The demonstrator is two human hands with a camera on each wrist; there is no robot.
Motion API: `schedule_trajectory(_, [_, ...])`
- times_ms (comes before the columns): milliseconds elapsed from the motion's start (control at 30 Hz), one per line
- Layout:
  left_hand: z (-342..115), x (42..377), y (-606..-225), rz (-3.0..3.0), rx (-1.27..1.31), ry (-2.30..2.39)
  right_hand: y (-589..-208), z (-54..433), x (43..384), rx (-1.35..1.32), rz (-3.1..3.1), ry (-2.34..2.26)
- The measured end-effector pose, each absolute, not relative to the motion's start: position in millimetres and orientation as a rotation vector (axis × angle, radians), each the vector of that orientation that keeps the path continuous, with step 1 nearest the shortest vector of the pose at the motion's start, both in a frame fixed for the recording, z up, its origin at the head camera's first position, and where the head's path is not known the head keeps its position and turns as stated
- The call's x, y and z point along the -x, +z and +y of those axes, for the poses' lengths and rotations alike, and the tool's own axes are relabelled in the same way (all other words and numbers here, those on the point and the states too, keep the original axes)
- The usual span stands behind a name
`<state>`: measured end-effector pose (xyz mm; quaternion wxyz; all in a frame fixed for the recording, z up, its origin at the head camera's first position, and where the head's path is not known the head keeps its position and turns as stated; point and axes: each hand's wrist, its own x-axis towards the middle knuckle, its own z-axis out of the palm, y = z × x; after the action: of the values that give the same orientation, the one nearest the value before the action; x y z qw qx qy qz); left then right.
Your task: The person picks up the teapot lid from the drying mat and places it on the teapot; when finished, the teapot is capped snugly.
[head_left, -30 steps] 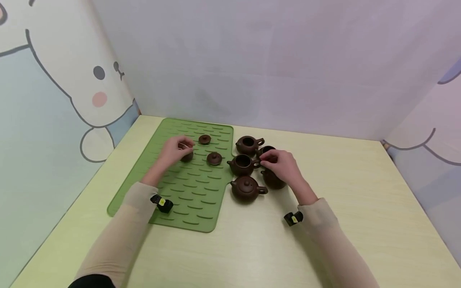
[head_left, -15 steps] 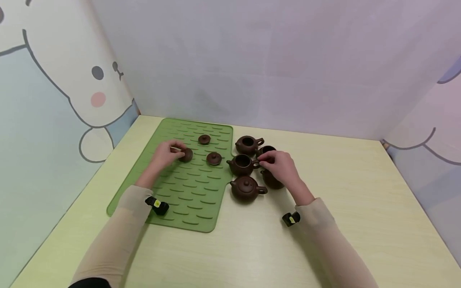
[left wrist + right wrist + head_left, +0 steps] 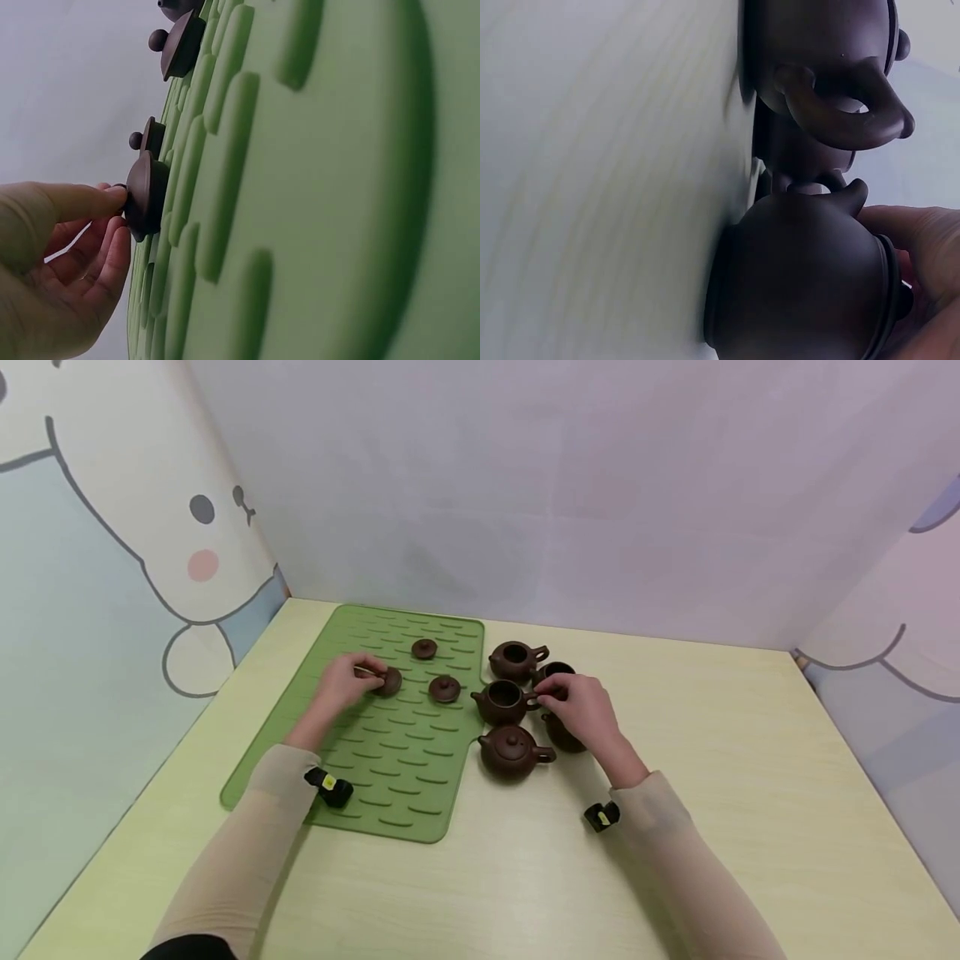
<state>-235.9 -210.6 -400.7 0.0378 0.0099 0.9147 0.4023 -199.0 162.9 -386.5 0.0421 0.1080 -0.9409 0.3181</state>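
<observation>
In the head view my left hand (image 3: pixel 347 683) pinches the knob of a dark brown teapot lid (image 3: pixel 146 196) low over the green mat (image 3: pixel 390 777). Two more lids, a smaller one (image 3: pixel 423 649) and a larger one (image 3: pixel 445 689), lie knob-up on the mat. My right hand (image 3: pixel 585 706) is bent above a lidded teapot (image 3: pixel 802 277), its fingertips beside the handle of an open teapot (image 3: pixel 502 702). That teapot's spout and body hide the fingertips in the right wrist view, so whether they grip anything is unclear.
Another lidded teapot (image 3: pixel 510 753) stands at the front of the cluster, with its handle pointing right. Behind are an open teapot (image 3: pixel 515 658) and a partly hidden one (image 3: pixel 555 672). The pale wooden table (image 3: pixel 712 735) reaches back to a white curtain wall (image 3: pixel 525 527).
My left hand has drawn slightly left and its fingertips sit lower, by the lid's left side, so more of the lid shows. The right hand has barely shifted.
</observation>
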Motion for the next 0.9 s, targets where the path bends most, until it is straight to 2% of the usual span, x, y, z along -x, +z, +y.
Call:
schedule_trajectory(233, [-205,238,-398,2.836,-0.016,1.22,-388,164,199,-0.338,-2.864,0.978])
schedule_trajectory(900, [-163,231,-371,2.811,-0.196,1.343,-387,163,197,-0.341,-2.858,0.981])
